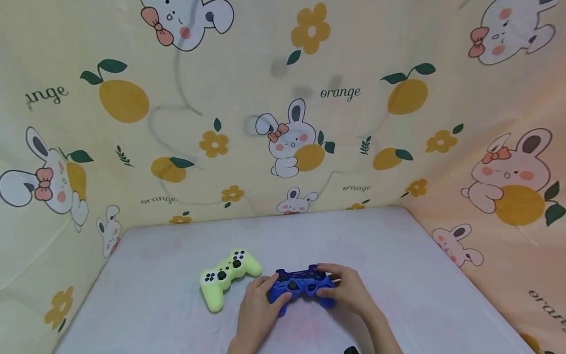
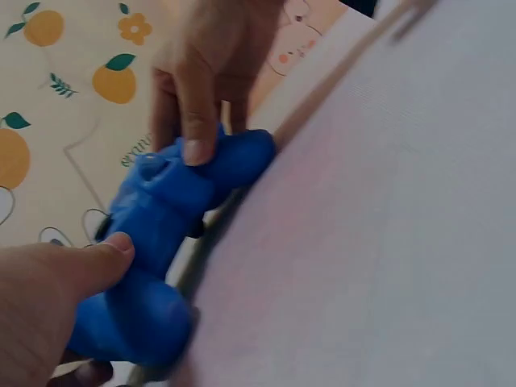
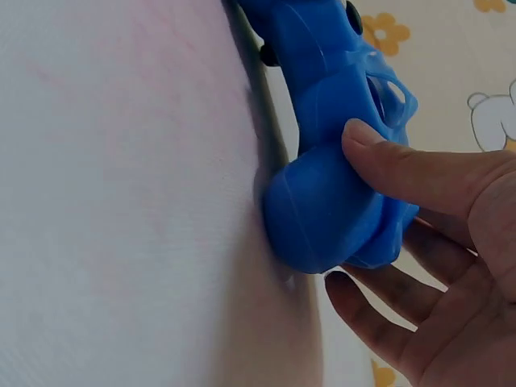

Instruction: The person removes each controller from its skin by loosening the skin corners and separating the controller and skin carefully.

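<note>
Both hands hold a dark blue game controller low over the white tabletop. A brighter blue, soft-looking cover wraps its near side and grips, while the dark far edge with the shoulder buttons shows bare in the head view. My left hand grips the left end, thumb pressed on the cover. At the other end my right hand pinches the cover between thumb and fingers. In the right wrist view a loop of the cover stands away from the body. A pale green controller lies left of the hands.
A white tabletop lies under everything. Patterned cloth walls with rabbits and oranges enclose it at the back and both sides. A small black object pokes in at the bottom edge, near the right forearm.
</note>
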Demonstrator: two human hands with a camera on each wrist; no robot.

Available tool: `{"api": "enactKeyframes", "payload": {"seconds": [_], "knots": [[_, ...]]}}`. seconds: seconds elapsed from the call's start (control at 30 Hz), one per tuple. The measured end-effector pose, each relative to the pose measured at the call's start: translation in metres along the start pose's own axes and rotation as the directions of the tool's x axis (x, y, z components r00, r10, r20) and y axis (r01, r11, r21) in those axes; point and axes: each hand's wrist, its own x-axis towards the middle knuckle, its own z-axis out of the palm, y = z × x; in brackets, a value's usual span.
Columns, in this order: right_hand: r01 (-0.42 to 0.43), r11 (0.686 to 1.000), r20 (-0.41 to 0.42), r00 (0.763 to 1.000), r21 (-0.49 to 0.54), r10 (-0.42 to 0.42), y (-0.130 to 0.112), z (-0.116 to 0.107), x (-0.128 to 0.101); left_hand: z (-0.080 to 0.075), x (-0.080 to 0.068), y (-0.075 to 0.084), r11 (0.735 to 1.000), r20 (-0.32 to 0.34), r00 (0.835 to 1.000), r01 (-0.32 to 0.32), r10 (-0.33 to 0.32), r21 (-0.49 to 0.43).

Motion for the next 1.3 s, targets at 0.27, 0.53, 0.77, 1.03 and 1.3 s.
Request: {"api": "enactKeyframes", "payload": {"seconds": [0.27, 0.53, 0.77, 1.03, 1.3], "knots": [[-0.049, 0.999, -0.036, 0.998, -0.012, 0.048, 0.003, 0.001, 0.0, -0.008, 0.018, 0.013, 0.985, 0.056, 0.986, -0.151, 0.156, -0.085], [-0.071, 0.997, -0.05, 0.996, -0.014, 0.07, 0.003, 0.003, -0.004, -0.01, 0.032, 0.026, 0.986, 0.144, 0.976, -0.152, 0.161, -0.07], [-0.085, 0.996, -0.053, 0.995, -0.015, 0.084, 0.005, 0.005, -0.004, -0.008, 0.035, 0.027, 0.992, 0.199, 0.977, -0.047, 0.07, -0.118], [-0.093, 0.996, -0.066, 0.994, -0.001, 0.093, 0.005, 0.006, -0.002, 0.0, 0.031, 0.019, 0.97, 0.104, 0.988, -0.085, 0.112, -0.228], [-0.108, 0.994, -0.087, 0.99, 0.006, 0.108, 0.003, 0.006, -0.001, 0.0, 0.029, 0.009, 0.906, 0.117, 0.974, -0.131, 0.192, -0.402]]}}
